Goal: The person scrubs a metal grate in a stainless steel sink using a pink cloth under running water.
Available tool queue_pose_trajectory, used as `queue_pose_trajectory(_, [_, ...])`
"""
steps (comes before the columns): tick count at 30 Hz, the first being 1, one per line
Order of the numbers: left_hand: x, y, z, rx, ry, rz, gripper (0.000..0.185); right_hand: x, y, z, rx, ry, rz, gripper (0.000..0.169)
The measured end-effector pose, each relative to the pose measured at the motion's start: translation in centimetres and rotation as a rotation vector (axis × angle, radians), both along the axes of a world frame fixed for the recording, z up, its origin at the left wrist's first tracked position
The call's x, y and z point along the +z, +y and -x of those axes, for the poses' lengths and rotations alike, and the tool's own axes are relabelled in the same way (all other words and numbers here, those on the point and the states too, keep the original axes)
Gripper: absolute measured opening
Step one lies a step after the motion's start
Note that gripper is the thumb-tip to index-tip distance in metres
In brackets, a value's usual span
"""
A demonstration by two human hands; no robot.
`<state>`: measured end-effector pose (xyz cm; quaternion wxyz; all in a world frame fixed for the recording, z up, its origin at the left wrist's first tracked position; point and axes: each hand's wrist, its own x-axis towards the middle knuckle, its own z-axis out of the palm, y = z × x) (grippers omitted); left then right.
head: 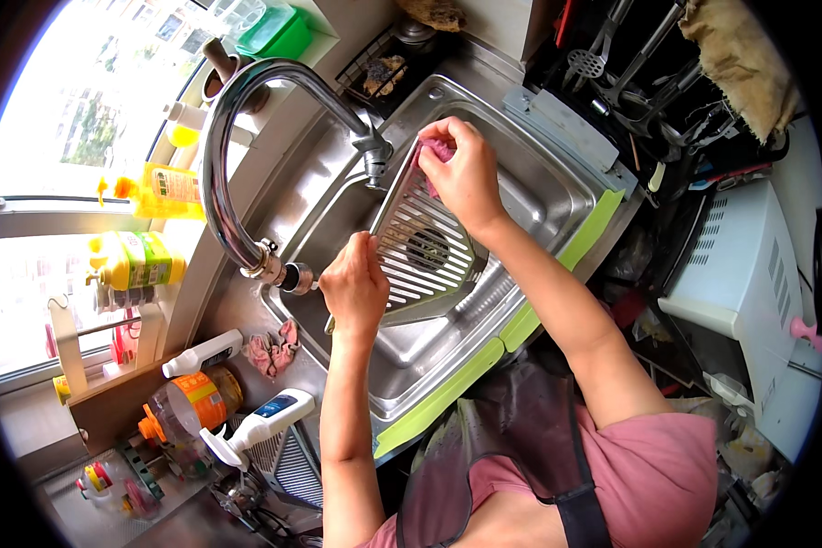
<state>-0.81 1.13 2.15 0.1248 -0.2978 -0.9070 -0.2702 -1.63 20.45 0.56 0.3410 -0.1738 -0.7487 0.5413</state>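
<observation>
Over a stainless steel sink [520,198], my left hand [356,284] grips the near-left edge of a slotted metal panel [425,274], which is tilted above the basin. My right hand [462,175] pinches a dark pink cloth [438,151] against the panel's upper edge. Through the slots a round drain shows in the basin. A chrome faucet [212,151] arches to the left of the panel, its spout close to the panel's upper part. My left fingertips are partly hidden behind the panel's edge.
A crumpled pink cloth [274,349] and a white spray bottle [267,425] lie left of the sink. Yellow pump bottles [140,260] line the windowsill. Green strips [445,397] edge the sink's near side. Metal utensils [623,75] hang at the upper right, above a white appliance [746,274].
</observation>
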Motion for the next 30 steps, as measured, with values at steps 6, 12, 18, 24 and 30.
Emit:
queue_pose_trajectory(6, [-0.1, -0.2, 0.1, -0.009, 0.027, 0.025, 0.008, -0.6, -0.3, 0.5, 0.057, -0.008, 0.078, 0.008])
queue_pose_trajectory(12, [-0.3, -0.3, 0.2, -0.008, 0.026, 0.007, 0.007, -0.5, -1.2, 0.1, 0.087, -0.013, 0.035, 0.012])
queue_pose_trajectory(18, [-0.4, -0.2, 0.1, 0.024, -0.012, -0.025, 0.006, -2.7, 3.5, 2.3, 0.064, 0.034, 0.447, 0.012])
queue_pose_trajectory(24, [0.0, 0.3, -0.1, 0.022, -0.04, -0.005, 0.008, -2.1, 2.2, -0.5, 0.259, 0.043, 0.787, 0.024])
queue_pose_trajectory(30, [-0.6, -0.1, 0.0, 0.006, -0.037, -0.014, 0.008, -3.6, 2.3, 0.8, 0.247, 0.1, 0.509, 0.019])
